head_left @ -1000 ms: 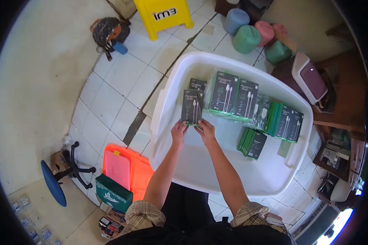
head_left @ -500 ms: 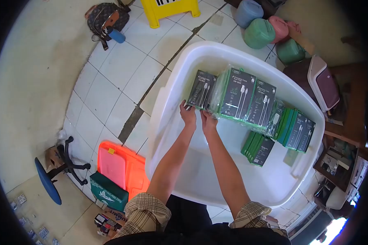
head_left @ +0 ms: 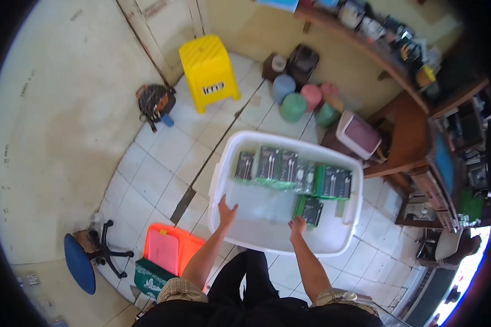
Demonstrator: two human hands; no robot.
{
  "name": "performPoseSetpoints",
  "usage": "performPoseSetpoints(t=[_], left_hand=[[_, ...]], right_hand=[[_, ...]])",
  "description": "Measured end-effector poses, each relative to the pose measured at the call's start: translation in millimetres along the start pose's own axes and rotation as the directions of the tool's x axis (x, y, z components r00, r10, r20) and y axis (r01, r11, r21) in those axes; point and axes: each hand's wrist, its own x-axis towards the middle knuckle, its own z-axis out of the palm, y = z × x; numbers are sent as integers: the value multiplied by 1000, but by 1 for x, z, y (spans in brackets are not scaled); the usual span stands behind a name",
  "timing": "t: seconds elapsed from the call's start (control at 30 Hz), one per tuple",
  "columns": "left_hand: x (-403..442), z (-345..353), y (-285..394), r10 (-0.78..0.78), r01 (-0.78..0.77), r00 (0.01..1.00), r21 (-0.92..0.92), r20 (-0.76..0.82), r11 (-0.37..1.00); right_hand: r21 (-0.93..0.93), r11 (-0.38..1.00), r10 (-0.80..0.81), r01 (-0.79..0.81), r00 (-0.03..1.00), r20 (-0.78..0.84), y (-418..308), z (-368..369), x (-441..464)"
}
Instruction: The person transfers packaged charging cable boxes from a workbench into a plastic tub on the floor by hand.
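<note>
A large white tub [head_left: 267, 246] holds several dark cable boxes with green sides. My left hand [head_left: 227, 211] is over the tub's left side, fingers apart, nothing in it. At the lower right, my right hand [head_left: 297, 226] is just below a small stack of green-edged boxes [head_left: 309, 210]; its fingers are apart, and whether they touch the stack is unclear. At the tub's upper left stands a dark box [head_left: 244, 165], beside large boxes in clear wrap [head_left: 277, 164]. Another green and dark group [head_left: 333, 182] lies at the right.
A yellow stool [head_left: 208, 71], a backpack [head_left: 156, 103] and round coloured containers [head_left: 293, 107] stand beyond the tub. Left are an orange lid [head_left: 186, 248] and a blue chair [head_left: 80, 264]. Wooden furniture [head_left: 401, 136] is at the right.
The dark box went down into the tub's upper left, and both hands let go. My hands moved apart, the right one toward the small stack. The view has tilted up and pulled back.
</note>
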Motion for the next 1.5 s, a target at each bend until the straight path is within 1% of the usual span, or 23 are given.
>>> performPoseSetpoints(t=[0.07, 0.13, 0.2, 0.23, 0.27, 0.3, 0.33, 0.37, 0.4, 0.47, 0.57, 0.6, 0.67, 0.7, 0.77, 0.8, 0.87, 1.0, 1.07, 1.23, 1.33, 1.43, 1.5], left_hand=[[-17, -25, 11, 32, -35, 998, -43, -52, 998], [-33, -45, 10, 26, -38, 997, -162, -74, 986], [-52, -55, -15, 77, -99, 991, -221, -107, 970], [-61, -61, -42, 174, -176, 983, -25, -67, 984], [-77, -70, -57, 232, -234, 970, -23, -65, 972], [-97, -87, -62, 169, -176, 984, 192, 56, 965], [-118, -96, -75, 98, -124, 990, 314, 99, 941], [-141, -110, -74, -24, -25, 989, 322, 146, 946], [-157, -118, -73, -189, 101, 971, 466, 147, 879], [-181, -118, -78, -398, 351, 917, 405, 35, 844], [-198, -91, -68, -402, 339, 915, 478, 34, 811], [-203, -78, -55, -380, 310, 924, 492, 47, 814], [-213, -52, -34, -194, 71, 962, 514, 190, 855], [-212, -39, -29, -173, 33, 960, 528, 218, 849], [-210, 1, -17, 56, -274, 901, 465, 429, 842], [-213, 17, -11, 66, -300, 887, 463, 457, 834], [-215, 58, 14, 117, -361, 846, 396, 521, 845], [-245, 119, 51, 110, -393, 816, 405, 567, 826], [-260, 147, 70, 135, -473, 767, 410, 627, 780], [-291, 194, 79, 215, -559, 714, 357, 667, 748], [-301, 209, 80, 189, -565, 677, 338, 711, 753], [-313, 225, 87, -41, -515, 718, 570, 695, 640], [-315, 247, 96, -107, -509, 710, 612, 696, 606]], right_hand=[[-1, 994, -108, 108, 993, -38, -18, -55, -11], [-369, 897, -319, 244, 934, -158, -48, -104, -47], [-482, 807, -499, 342, 831, -245, -33, -158, -51], [-585, 684, -640, 435, 742, -197, -8, -194, -38], [-466, 865, -355, 187, 884, -304, -15, -213, -63], [-414, 904, -267, 103, 893, -361, -2, -238, -71], [-457, 888, -273, 57, 865, -422, 4, -256, -96], [-375, 927, -198, 25, 881, -429, -11, -264, -138], [-550, 834, -262, -36, 852, -453, 12, -287, -140], [-571, 817, -266, -78, 828, -493, 33, -321, -167], [-432, 875, -116, -219, 771, -627, 51, -360, -179], [-420, 873, -96, -248, 756, -648, 57, -373, -183], [-370, 880, -44, -297, 725, -687, 75, -388, -189], [-352, 894, -55, -279, 709, -703, 82, -395, -189], [-298, 920, -57, -254, 667, -743, 83, -408, -199], [-313, 920, -73, -237, 681, -729, 92, -421, -198], [-217, 924, 62, -315, 683, -728, 99, -447, -191], [-61, 959, 128, -276, 616, -777, 112, -499, -169], [164, 973, 230, -162, 647, -727, 125, -533, -139], [115, 980, 194, -161, 654, -731, 129, -590, -109], [157, 971, 237, -182, 638, -732, 113, -609, -94], [116, 973, 218, -198, 645, -732, 108, -626, -73], [76, 983, 171, -168, 675, -718, 93, -640, -63]])
